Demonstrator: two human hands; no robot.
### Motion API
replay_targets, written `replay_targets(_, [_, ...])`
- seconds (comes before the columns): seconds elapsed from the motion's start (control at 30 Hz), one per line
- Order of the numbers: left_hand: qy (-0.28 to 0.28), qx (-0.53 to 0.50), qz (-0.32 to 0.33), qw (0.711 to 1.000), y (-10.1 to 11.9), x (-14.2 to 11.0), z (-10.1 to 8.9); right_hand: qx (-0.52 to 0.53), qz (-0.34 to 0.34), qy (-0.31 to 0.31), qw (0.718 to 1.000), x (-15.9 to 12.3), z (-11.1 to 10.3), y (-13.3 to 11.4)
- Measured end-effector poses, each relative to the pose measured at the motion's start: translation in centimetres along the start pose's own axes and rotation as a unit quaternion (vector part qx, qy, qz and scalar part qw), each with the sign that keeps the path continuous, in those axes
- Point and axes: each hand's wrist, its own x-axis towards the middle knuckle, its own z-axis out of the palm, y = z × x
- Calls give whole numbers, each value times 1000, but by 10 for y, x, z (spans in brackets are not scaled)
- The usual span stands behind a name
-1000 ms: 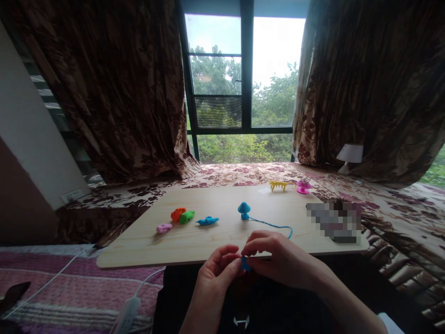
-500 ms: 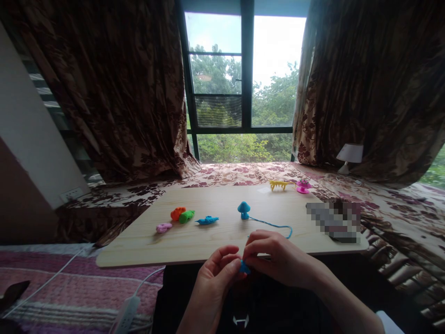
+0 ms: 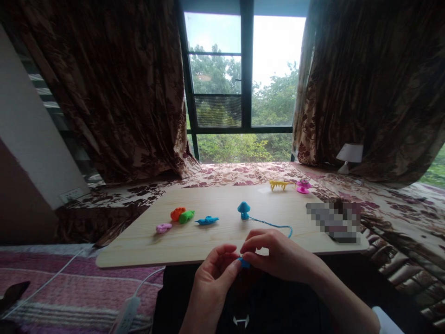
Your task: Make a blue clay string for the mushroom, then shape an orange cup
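Observation:
Just past the table's front edge, my left hand [image 3: 216,273] pinches a small piece of blue modelling clay [image 3: 245,263] between thumb and fingers. From the other side, my right hand [image 3: 274,255] has its thumb and bent fingertips on the same piece. Fingers cover much of it, so its full shape is hidden. Beyond my hands a blue clay mushroom [image 3: 244,207] stands upright on the table, and a thin blue twisted strand [image 3: 273,225] curves from its base toward my right hand. A blue clay lump with a pointed end [image 3: 207,221] lies to the left.
Orange [image 3: 177,214], green [image 3: 187,216] and pink clay lumps [image 3: 163,228] lie on the left of the wooden table [image 3: 139,250]. At its far edge are a yellow legged figure [image 3: 278,185] and a pink figure [image 3: 303,186]. A blurred-out object [image 3: 335,222] is at right.
My right hand has shifted slightly left and its fingers have lifted a little. The blue piece between my hands has turned slightly and shows a bit higher.

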Motion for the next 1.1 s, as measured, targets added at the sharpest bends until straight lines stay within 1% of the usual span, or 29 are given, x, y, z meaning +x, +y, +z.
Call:
replay_targets(0.2, [-1,0,20,1000,-1,-1,1,9,-2,-6,1000,2,6,1])
replay_targets(0.47, [18,11,37,999,0,-2,2,-6,2,-2,1000,3,-7,-3])
replay_targets(0.57, [14,11,45,999,-1,-1,3,-7,-10,-16,1000,6,-2,-1])
replay_targets(0.7, [17,19,46,999,0,-1,2,-8,-8,-12,1000,8,5,1])
replay_targets(0.77, [26,11,31,999,1,0,1,-6,-2,-16,1000,7,3,1])
replay_targets(0.83, [28,-21,-5,999,3,0,1,-1,4,-13,1000,5,-2,0])
replay_targets(0.9, [18,-67,-54,996,5,1,0,10,1,-9,1000,4,-7,-1])
replay_targets(0.97, [-1,-103,-98,990,6,1,0,28,-13,-20,999,3,-11,-2])
replay_targets(1.03, [-14,-120,-129,984,8,2,0,46,-26,-38,998,3,-12,-2])
replay_targets(1.1, [-23,-131,-148,980,9,2,0,56,-29,-42,997,3,-11,-2])
